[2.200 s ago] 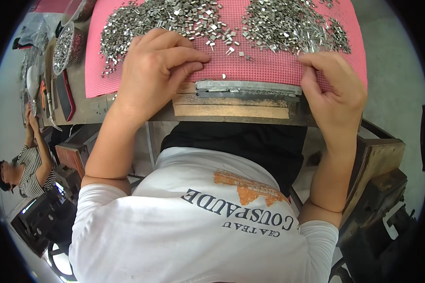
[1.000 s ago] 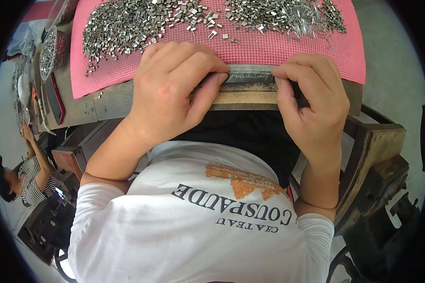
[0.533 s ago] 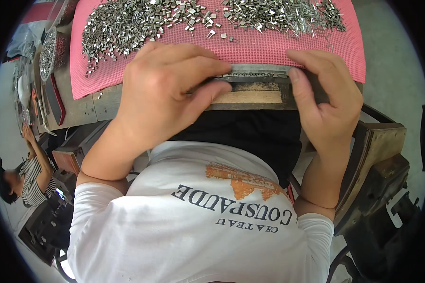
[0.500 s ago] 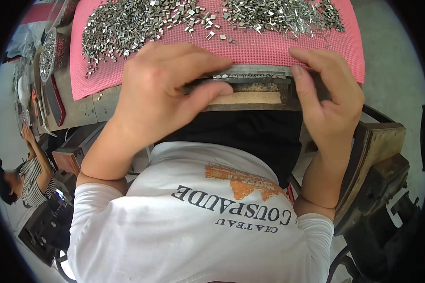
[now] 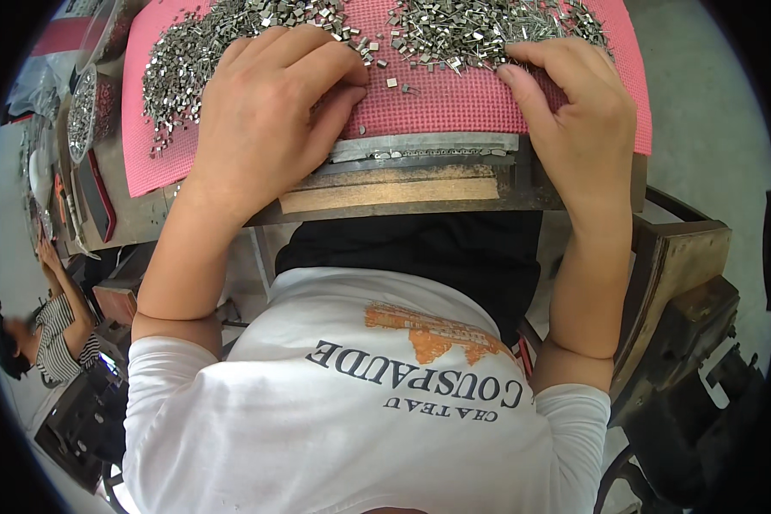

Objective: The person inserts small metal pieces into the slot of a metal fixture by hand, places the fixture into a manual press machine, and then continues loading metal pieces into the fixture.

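Note:
Small silvery metal parts lie in two heaps on a pink mesh mat (image 5: pixel 454 107). My left hand (image 5: pixel 270 107) is over the near edge of the left heap (image 5: pixel 197 51), its fingers curled and thumb drawn close to the index finger; whatever they hold, if anything, is hidden. At the right heap (image 5: pixel 454 34), whose parts have thin wire leads, my right hand (image 5: pixel 582 111) has thumb and index fingertips a little apart beside the parts. Between my wrists, at the table's near edge, is a narrow grey metal strip fixture (image 5: pixel 428 147) with a row of small silvery pieces along it.
A wooden strip (image 5: pixel 394 195) runs along the table's front edge. Left of the mat are a clear plastic container of small parts (image 5: pixel 83 111) and a red-edged dark object (image 5: pixel 97 197). Another person (image 5: pixel 56 334) works at far left. A wooden box (image 5: pixel 681 265) stands at right.
Both hands have moved away from the strip fixture toward the heaps, uncovering it. The left thumb and index finger have drawn closer together.

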Demonstrator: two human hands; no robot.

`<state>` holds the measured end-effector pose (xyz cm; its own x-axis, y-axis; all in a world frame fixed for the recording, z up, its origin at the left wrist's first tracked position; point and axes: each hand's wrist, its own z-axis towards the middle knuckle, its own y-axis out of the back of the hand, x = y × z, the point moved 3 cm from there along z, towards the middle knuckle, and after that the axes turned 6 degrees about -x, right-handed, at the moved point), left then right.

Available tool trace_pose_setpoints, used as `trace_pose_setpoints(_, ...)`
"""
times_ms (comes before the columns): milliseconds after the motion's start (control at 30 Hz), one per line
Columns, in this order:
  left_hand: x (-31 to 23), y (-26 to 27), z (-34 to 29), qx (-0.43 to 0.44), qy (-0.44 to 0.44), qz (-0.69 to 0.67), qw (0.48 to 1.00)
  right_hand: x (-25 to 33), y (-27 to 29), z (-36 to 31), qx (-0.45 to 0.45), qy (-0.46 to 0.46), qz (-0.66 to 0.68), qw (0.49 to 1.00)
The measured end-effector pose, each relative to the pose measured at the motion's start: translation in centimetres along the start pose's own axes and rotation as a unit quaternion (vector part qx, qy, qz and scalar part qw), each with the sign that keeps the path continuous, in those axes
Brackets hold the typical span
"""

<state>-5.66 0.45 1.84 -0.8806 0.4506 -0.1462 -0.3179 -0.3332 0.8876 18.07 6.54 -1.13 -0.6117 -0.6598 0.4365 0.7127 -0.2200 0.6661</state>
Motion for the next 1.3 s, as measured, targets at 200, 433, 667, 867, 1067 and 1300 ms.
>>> trace_pose_setpoints(200, 0.5, 0.7, -0.4, 0.057, 0.015, -0.058, 0.997, 0.3, -0.3, 0.9, 0.068, -0.036, -0.02, 0.997)
trace_pose_setpoints(433, 0.7, 0.7, -0.5, 0.035, 0.002, -0.038, 0.999, 0.1, 0.1, 0.8, 0.074, 0.042, -0.041, 0.996)
trace_pose_setpoints(667, 0.4, 0.5, -0.6, 0.014, 0.005, -0.045, 0.999, 0.0, 0.2, 0.1, 0.047, -0.031, 0.035, 0.998)
trace_pose_setpoints(867, -1.2, 0.7, -1.1, 0.039, 0.069, -0.228, 0.97, 0.0, 0.2, -0.1, 0.044, 0.024, -0.002, 0.999)
trace_pose_setpoints(1067, -2.4, 0.2, -2.1, 0.037, 0.086, -0.244, 0.965, 0.1, 0.3, -0.4, 0.018, 0.001, 0.038, 0.999)
trace_pose_setpoints(1300, -3.2, 0.0, -2.3, -0.013, 0.037, -0.156, 0.987, 0.4, 0.9, -0.9, -0.006, -0.024, 0.056, 0.998)
